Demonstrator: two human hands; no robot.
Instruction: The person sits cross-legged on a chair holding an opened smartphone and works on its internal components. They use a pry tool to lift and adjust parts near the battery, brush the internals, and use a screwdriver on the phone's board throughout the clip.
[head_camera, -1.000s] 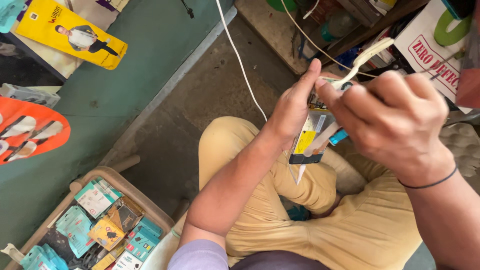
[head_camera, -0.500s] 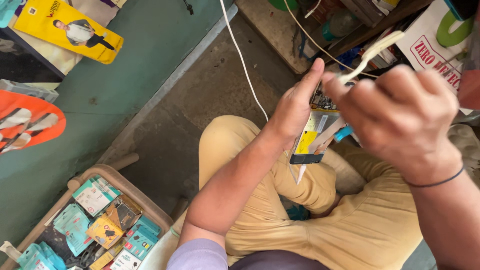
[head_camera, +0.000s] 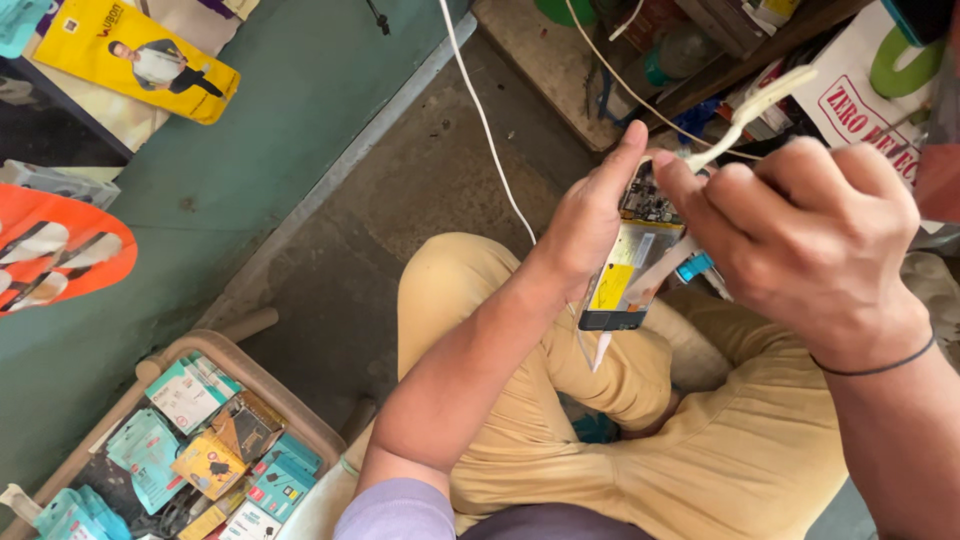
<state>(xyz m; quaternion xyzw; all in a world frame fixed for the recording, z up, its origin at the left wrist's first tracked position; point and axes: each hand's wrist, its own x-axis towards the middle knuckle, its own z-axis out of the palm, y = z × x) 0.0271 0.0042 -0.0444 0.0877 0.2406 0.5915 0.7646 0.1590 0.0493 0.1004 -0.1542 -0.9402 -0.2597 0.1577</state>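
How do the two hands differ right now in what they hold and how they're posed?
The left hand grips the opened phone along its edge, thumb stretched up; the right hand pinches a thin white tool over the phone's top end. The left hand sits lower and nearer the knee; the right hand sits higher and wears a thin dark band at the wrist. Both are bare and meet at the phone.

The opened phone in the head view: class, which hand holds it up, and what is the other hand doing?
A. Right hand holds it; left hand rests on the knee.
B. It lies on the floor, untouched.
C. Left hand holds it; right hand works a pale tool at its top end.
C: the left hand grips the opened phone, while the right hand pinches a pale tool at its top end.
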